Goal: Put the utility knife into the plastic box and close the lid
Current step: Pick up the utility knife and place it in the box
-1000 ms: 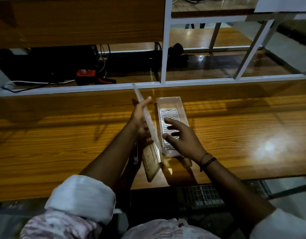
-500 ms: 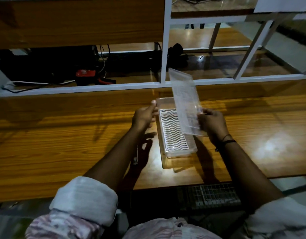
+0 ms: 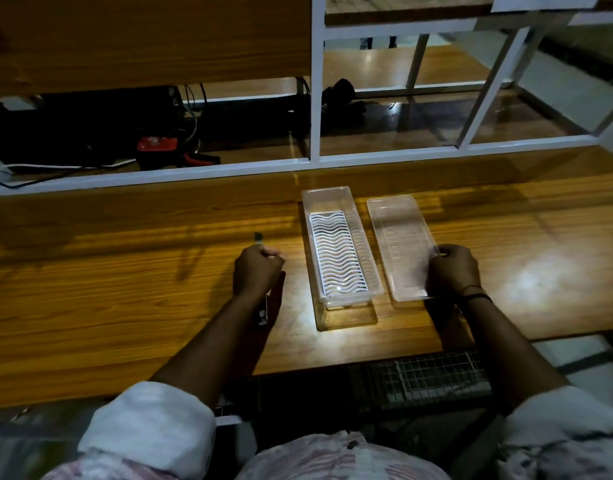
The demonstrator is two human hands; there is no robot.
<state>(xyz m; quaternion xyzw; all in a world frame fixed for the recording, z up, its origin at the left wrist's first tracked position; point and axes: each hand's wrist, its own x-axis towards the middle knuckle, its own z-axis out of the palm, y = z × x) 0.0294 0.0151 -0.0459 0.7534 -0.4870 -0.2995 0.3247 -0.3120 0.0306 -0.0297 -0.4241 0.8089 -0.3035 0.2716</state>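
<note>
Now we have the knife (image 3: 259, 239) clenched in our left hand (image 3: 257, 270), just left of the open box (image 3: 340, 244), so we should carry it across level and lay it lengthwise on the wavy insert (image 3: 337, 253), blade end clear of the walls. Our right hand (image 3: 453, 268) pinches the lid (image 3: 400, 244) lying flat just right of the box; bare table (image 3: 125, 271) lies left, its near edge close.
</note>
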